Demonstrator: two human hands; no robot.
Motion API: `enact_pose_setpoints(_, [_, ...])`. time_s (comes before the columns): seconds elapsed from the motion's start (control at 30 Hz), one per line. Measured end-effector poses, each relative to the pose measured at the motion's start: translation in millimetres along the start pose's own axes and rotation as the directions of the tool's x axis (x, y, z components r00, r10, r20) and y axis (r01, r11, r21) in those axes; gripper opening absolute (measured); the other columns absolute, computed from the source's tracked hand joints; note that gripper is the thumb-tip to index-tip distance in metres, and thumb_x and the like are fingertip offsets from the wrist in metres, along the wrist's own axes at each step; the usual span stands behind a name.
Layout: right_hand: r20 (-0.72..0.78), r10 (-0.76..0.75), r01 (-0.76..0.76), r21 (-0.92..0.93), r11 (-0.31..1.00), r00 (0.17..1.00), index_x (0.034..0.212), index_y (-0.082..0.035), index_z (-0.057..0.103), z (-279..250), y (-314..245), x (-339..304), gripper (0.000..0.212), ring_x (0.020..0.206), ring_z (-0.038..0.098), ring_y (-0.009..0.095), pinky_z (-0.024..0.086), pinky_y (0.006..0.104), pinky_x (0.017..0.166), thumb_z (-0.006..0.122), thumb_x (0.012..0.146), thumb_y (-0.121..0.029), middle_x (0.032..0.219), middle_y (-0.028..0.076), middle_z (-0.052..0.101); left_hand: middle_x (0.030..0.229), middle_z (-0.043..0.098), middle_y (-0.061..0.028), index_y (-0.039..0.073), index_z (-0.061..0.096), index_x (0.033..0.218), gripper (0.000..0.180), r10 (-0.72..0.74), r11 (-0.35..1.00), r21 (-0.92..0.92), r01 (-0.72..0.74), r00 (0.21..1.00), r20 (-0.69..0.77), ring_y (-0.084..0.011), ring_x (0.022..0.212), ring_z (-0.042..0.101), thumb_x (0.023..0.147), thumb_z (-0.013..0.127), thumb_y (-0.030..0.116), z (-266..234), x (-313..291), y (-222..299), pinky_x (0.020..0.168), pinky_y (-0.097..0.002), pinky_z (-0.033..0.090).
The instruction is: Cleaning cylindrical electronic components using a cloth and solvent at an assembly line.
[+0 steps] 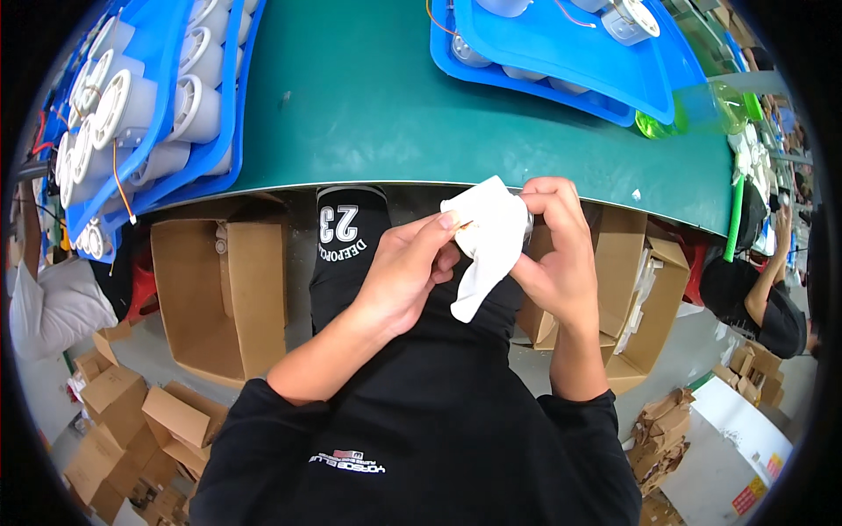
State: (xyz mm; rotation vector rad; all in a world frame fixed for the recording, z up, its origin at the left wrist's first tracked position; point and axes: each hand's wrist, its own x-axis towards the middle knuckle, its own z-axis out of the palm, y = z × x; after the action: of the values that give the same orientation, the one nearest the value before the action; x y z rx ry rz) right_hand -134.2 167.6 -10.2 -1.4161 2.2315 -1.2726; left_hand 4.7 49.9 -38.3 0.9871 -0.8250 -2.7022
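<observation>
Above my lap, just off the table's near edge, both hands meet at a white cloth. My left hand is closed, its thumb and fingers pinching the cloth on its left side, where a small brownish spot shows. On the other side my right hand curls, thumb below and fingers above, around something mostly covered by the cloth. Only a narrow greyish, shiny edge of that thing shows beside the fingers, so its kind cannot be made out. A loose end of the cloth hangs down between the hands.
Stacked blue trays of white cylindrical parts with wires stand at left on the green table. More blue trays and a green bottle are at right. Open cardboard boxes flank my legs. Other people sit at both sides.
</observation>
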Motion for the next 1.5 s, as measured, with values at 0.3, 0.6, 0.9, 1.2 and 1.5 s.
enact_pose_setpoints(0.3, [-0.073, 0.023, -0.016, 0.099, 0.995, 0.997, 0.075, 0.000, 0.049, 39, 8, -34, 0.026, 0.083, 0.051, 0.027, 0.043, 0.0343, 0.073, 0.073, 0.065, -0.002, 0.086, 0.009, 0.053, 0.097, 0.068, -0.0061, -0.004, 0.064, 0.117, 0.034, -0.048, 0.949, 0.316, -0.005, 0.986, 0.160, -0.0095, 0.085, 0.062, 0.096, 0.059, 0.023, -36, 12, 8, 0.073, -0.0243, 0.050])
enact_pose_setpoints(0.6, [-0.187, 0.134, -0.124, 0.065, 0.990, 0.973, 0.074, 0.000, 0.045, 51, 25, -59, 0.023, 0.082, 0.048, 0.030, 0.041, 0.0361, 0.073, 0.067, 0.068, -0.002, 0.083, 0.013, 0.049, 0.118, 0.063, -0.0207, 0.002, 0.059, 0.127, 0.063, 0.233, 0.643, 0.659, 0.390, 0.720, -0.654, -0.0304, 0.112, 0.059, 0.095, 0.045, 0.055, -342, 42, -42, 0.096, -0.0406, 0.044])
enact_pose_setpoints(0.9, [-0.202, 0.186, -0.148, 0.190, 0.971, 0.961, 0.075, -0.001, 0.052, 57, 36, -67, 0.017, 0.081, 0.052, 0.022, 0.043, 0.0302, 0.074, 0.068, 0.069, 0.002, 0.084, 0.008, 0.053, 0.119, 0.063, -0.0180, -0.002, 0.056, 0.124, 0.060, -0.088, 0.636, 0.685, 0.354, 0.916, -0.392, -0.0279, 0.110, 0.060, 0.094, 0.047, 0.048, -282, 65, -25, 0.095, -0.0404, 0.046])
enact_pose_setpoints(1.2, [-0.206, 0.229, -0.158, 0.312, 0.937, 0.951, 0.077, 0.000, 0.052, 64, 38, -64, 0.020, 0.084, 0.054, 0.025, 0.044, 0.0325, 0.075, 0.071, 0.071, -0.002, 0.087, 0.010, 0.056, 0.117, 0.064, -0.0192, -0.003, 0.056, 0.124, 0.055, 0.187, 0.345, 0.922, 0.178, 0.949, -0.253, -0.0289, 0.105, 0.063, 0.091, 0.056, 0.040, -230, 28, -28, 0.091, -0.0402, 0.048])
enact_pose_setpoints(1.5, [0.026, 0.408, -0.291, 0.743, 0.602, 0.912, 0.085, 0.001, 0.060, 55, 31, -56, 0.006, 0.088, 0.054, 0.012, 0.044, 0.0257, 0.080, 0.066, 0.082, -0.001, 0.097, 0.004, 0.056, 0.113, 0.064, -0.0201, -0.004, 0.057, 0.122, 0.051, 0.355, 0.164, 0.986, -0.001, 0.933, -0.058, -0.0304, 0.101, 0.064, 0.083, 0.068, 0.028, -168, -21, 6, 0.086, -0.0384, 0.050])
